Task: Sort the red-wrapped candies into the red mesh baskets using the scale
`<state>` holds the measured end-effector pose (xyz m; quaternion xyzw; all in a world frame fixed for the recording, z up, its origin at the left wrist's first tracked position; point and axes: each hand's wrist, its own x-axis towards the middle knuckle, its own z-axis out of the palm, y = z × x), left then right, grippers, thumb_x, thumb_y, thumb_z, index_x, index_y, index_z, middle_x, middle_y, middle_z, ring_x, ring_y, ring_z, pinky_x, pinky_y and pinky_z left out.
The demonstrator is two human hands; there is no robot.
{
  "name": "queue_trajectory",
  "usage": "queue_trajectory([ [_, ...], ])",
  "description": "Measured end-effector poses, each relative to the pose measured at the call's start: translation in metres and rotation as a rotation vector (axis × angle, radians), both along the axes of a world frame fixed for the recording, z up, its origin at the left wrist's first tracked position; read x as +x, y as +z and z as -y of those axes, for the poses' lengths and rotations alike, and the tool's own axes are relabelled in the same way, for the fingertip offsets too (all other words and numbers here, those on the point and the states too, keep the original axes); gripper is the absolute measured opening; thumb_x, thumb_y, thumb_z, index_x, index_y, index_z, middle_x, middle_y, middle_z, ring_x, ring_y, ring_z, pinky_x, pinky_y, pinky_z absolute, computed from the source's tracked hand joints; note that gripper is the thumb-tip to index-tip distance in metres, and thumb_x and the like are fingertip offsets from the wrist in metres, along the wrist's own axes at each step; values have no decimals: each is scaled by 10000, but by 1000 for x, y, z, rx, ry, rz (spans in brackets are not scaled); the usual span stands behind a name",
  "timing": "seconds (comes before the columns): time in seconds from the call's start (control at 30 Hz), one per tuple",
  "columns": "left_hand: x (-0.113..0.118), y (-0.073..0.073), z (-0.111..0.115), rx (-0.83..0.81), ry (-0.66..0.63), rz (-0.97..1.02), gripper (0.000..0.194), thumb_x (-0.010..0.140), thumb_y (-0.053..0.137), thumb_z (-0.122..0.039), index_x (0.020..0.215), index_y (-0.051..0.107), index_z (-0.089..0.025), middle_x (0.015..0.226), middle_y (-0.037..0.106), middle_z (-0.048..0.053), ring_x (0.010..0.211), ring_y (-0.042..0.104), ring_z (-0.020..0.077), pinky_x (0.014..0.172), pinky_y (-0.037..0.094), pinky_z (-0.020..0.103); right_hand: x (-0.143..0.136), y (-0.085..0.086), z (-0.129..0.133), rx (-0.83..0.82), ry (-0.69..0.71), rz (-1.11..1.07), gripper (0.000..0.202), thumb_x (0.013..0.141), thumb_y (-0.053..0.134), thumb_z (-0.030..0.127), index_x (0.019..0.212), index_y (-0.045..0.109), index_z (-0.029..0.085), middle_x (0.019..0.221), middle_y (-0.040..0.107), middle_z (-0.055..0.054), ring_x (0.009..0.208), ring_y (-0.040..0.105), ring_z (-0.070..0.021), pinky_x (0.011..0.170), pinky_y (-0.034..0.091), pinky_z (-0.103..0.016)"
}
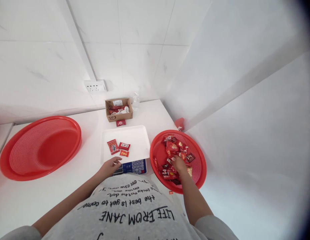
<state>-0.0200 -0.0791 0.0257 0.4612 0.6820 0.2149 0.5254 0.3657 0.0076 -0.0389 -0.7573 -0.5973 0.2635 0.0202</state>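
My right hand (179, 164) reaches into a red mesh basket (202, 173) holding several wrapped candies (171, 146) in red, brown and gold. Its fingers are closed at a small wrapped candy (169, 161), partly hidden by the hand. My left hand (111, 166) rests at the front edge of a white scale tray (137, 140), its fingers loosely stretched and holding nothing. On the tray lie a large red packet (113, 146), a smaller dark red packet (124, 146) and a small red candy (124, 153). The scale's blue keypad (135, 167) shows below the tray.
A second red basket (45, 121) stands at the left. Behind the scale is a cardboard box (120, 117) with red packets, a red packet (121, 123) before it and a clear plastic bottle (136, 101) beside it. A red object (179, 123) sits by the right wall.
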Motion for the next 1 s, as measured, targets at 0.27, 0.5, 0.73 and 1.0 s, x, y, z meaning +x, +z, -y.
queue_trajectory([
  [0.27, -1, 6, 4, 7, -25, -14, 456, 658, 518, -487, 992, 564, -180, 825, 614, 25, 637, 568, 146, 547, 425, 254, -6, -3, -4, -41, -3, -25, 277, 743, 516, 278, 936, 654, 137, 887, 687, -120, 787, 628, -217, 690, 421, -284],
  [0.5, -2, 7, 9, 61, -29, -22, 368, 710, 510, -411, 992, 573, -182, 811, 616, 15, 665, 575, 142, 628, 443, 270, -12, 30, -6, 94, -74, -171, 287, 736, 505, 396, 813, 628, 149, 812, 672, -97, 727, 598, -209, 667, 428, -301],
  [0.73, 2, 1, 9, 24, -78, 28, 368, 704, 515, -382, 999, 560, -166, 804, 612, 22, 661, 564, 143, 642, 432, 277, -96, 101, 5, 87, -169, -796, 366, 662, 612, 495, 864, 598, 190, 871, 664, -35, 799, 603, -190, 716, 447, -284],
  [1.0, -3, 5, 12, -5, -119, -8, 340, 698, 505, -401, 918, 596, -159, 720, 619, 14, 679, 559, 169, 621, 418, 280, -216, 93, 32, -362, -101, -1251, 403, 588, 704, 447, 862, 574, 182, 747, 645, -3, 726, 617, -181, 687, 484, -315],
])
